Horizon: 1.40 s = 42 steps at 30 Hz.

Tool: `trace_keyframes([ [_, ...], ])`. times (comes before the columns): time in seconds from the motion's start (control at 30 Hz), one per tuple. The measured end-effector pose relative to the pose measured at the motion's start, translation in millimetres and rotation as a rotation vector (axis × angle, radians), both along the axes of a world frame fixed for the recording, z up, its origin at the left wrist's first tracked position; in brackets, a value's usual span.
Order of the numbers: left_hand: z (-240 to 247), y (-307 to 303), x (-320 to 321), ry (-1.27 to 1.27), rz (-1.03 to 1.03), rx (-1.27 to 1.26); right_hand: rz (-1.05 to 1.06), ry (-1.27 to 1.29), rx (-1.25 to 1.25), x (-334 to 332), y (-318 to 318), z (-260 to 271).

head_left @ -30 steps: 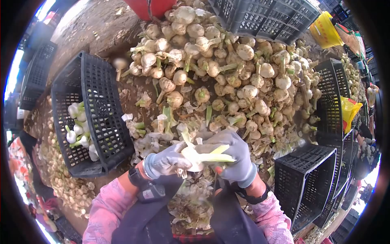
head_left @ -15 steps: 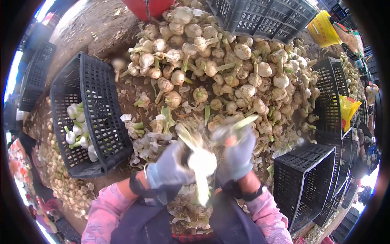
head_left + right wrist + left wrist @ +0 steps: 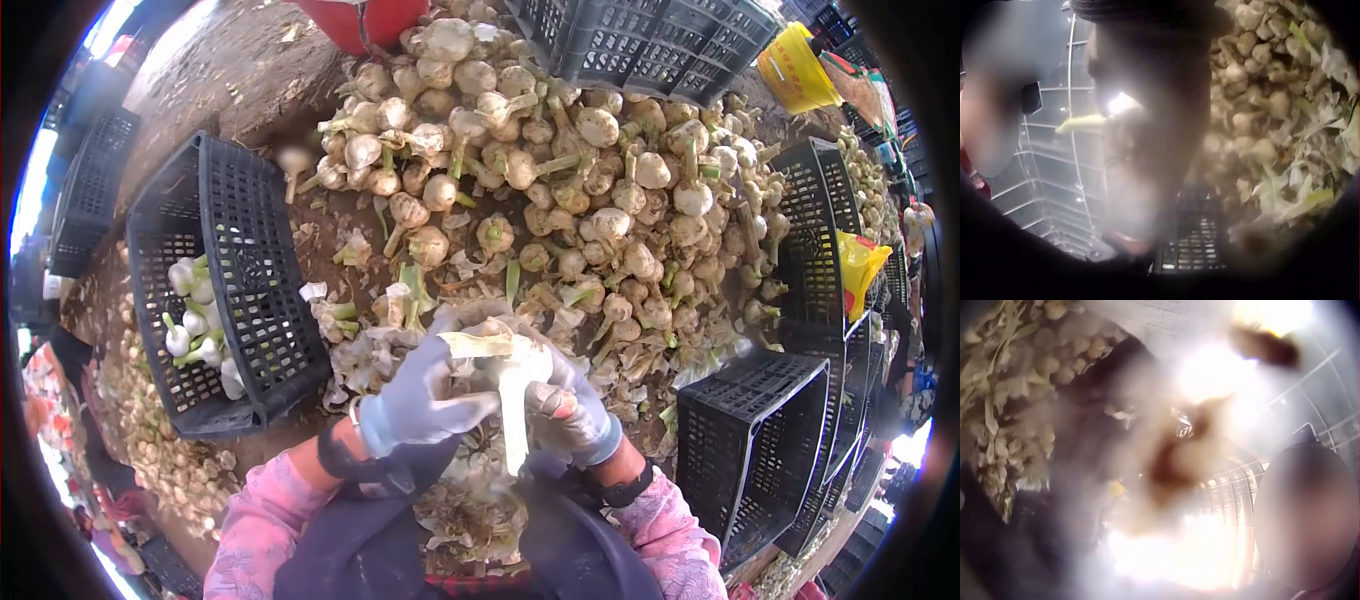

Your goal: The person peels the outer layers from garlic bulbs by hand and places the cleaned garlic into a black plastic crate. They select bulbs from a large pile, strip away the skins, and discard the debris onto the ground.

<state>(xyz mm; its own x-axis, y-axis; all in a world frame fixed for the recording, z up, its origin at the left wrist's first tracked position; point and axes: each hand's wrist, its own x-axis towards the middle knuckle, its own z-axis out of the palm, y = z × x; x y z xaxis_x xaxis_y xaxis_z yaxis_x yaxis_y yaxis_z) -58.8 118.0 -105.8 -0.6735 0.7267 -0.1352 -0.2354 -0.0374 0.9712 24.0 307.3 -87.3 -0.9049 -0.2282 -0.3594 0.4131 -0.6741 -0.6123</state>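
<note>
Dirt floor (image 3: pixel 240 90) is covered by a heap of stemmed garlic (image 3: pixel 600 230) and shed skins (image 3: pixel 365 355); whiter bulbs (image 3: pixel 182 276) are seen in a black plastic crate (image 3: pixel 255 260) at left. One garlic bulb (image 3: pixel 523 362) is held above the lap, stem pointed down, gripped by the gloved right hand (image 3: pixel 572 400). Left hand (image 3: pixel 418 395) is placed just beside it, thumb apart; whether anything is grasped there cannot be told. Wrist views are blurred.

Ground (image 3: pixel 235 85) — garlic bulbs (image 3: pixel 598 127) (heaped), peelings (image 3: pixel 368 357), crates (image 3: pixel 712 440)
</note>
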Motion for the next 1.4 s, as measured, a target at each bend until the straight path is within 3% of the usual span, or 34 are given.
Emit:
trace_keyframes([
  [0.03, 13.9, -1.9, -7.8, -0.100, -0.009, -0.054, 0.034, 0.039, 0.192, 1.0, 5.1, -4.0],
  [0.07, 20.6, -4.8, -9.4, -0.358, 0.056, -0.024, 0.069, 0.077, 0.382, 3.5, 13.9, -8.7],
  [0.1, 25.0, 2.8, -7.1, -0.386, 0.141, 0.097, 0.107, 0.115, 0.572, 4.9, 18.9, -12.2],
  [0.2, 33.6, -1.6, -18.5, 0.319, -0.257, -0.409, 0.115, 0.355, 1.035, 0.4, 20.4, -17.4],
  [0.23, 30.9, 1.3, -11.9, 0.477, -0.170, -0.348, 0.093, 0.441, 1.061, -1.3, 20.5, -15.8],
  [0.33, 20.2, -4.9, -9.3, 0.152, -0.175, -0.321, 0.144, 0.456, 1.135, -2.9, 19.2, -4.0],
  [0.43, 17.6, -6.8, -11.9, 0.449, -0.224, -0.347, 0.182, 0.370, 1.144, -4.4, 15.9, 7.9],
  [0.47, 16.2, -8.3, -13.0, 0.585, -0.245, -0.361, 0.166, 0.381, 1.093, -3.9, 15.7, 3.9],
  [0.53, 16.9, -11.7, -10.9, 0.318, -0.216, -0.295, 0.133, 0.402, 0.991, 1.0, 14.8, -9.1],
  [0.57, 17.4, -12.7, -9.0, 0.185, -0.201, -0.261, 0.099, 0.313, 0.730, 4.4, 12.1, -10.3],
  [0.63, 25.8, -9.1, -3.2, -0.276, 0.016, -0.174, 0.030, 0.132, 0.205, 10.9, 5.3, -12.4],
  [0.67, 28.5, -7.1, 0.4, -0.505, 0.126, -0.127, 0.062, 0.138, 0.162, 11.0, 6.4, -13.9],
  [0.7, 22.8, -6.7, 4.7, -0.572, 0.189, 0.007, 0.094, 0.144, 0.118, 10.7, 9.1, -15.6],
  [0.77, 19.0, -8.8, 3.5, -0.407, 0.144, -0.058, 0.198, 0.189, 0.154, 2.3, 17.1, -26.2],
  [0.8, 17.3, -10.0, 1.9, -0.323, 0.121, -0.089, 0.150, 0.141, 0.003, 3.2, 16.5, -26.6],
  [0.87, 17.9, -9.1, -3.3, -0.140, -0.064, -0.078, 0.082, 0.100, 0.202, -1.9, 18.5, -19.6],
  [0.93, 23.6, -2.6, -5.2, -0.037, -0.121, -0.189, 0.105, 0.031, 0.247, -2.3, 16.9, -15.2],
  [0.97, 17.9, -4.3, -3.1, -0.211, -0.070, -0.157, 0.116, -0.003, 0.270, -2.3, 16.0, -14.4],
  [1.03, 17.2, -9.9, -3.2, -0.690, 0.039, 0.041, -0.031, -0.054, -0.069, 4.3, 9.4, -21.3],
  [1.07, 23.5, -7.3, -0.8, -0.739, 0.164, 0.181, -0.104, -0.079, -0.240, 9.6, 6.8, -28.9],
  [1.1, 19.3, -11.1, -5.5, -0.741, 0.175, 0.293, -0.115, -0.120, -0.601, 11.6, 7.5, -41.6],
  [1.13, 15.1, -17.8, -14.1, -0.742, 0.186, 0.405, -0.039, 0.081, -0.794, 4.5, 11.2, -54.1],
  [1.2, 11.6, -36.9, -28.6, -0.766, 0.203, 0.546, -0.139, 0.001, -0.886, 6.2, 16.6, -55.1],
  [1.27, 14.6, -48.8, -42.7, 0.202, 0.057, -0.474, -0.247, -0.129, -0.814, 9.0, 18.3, -46.8],
  [1.3, 20.5, -35.6, -43.7, 1.080, 0.066, -0.755, -0.284, -0.154, -0.760, 8.3, 14.2, -45.6],
  [1.33, 26.4, -26.7, -41.6, 1.269, 0.060, -0.985, -0.315, -0.181, -0.709, 7.2, 10.1, -44.0],
  [1.4, 10.4, -29.5, -33.5, 1.028, 0.048, -0.813, -0.283, -0.192, -0.622, 3.0, 4.4, -43.0],
])
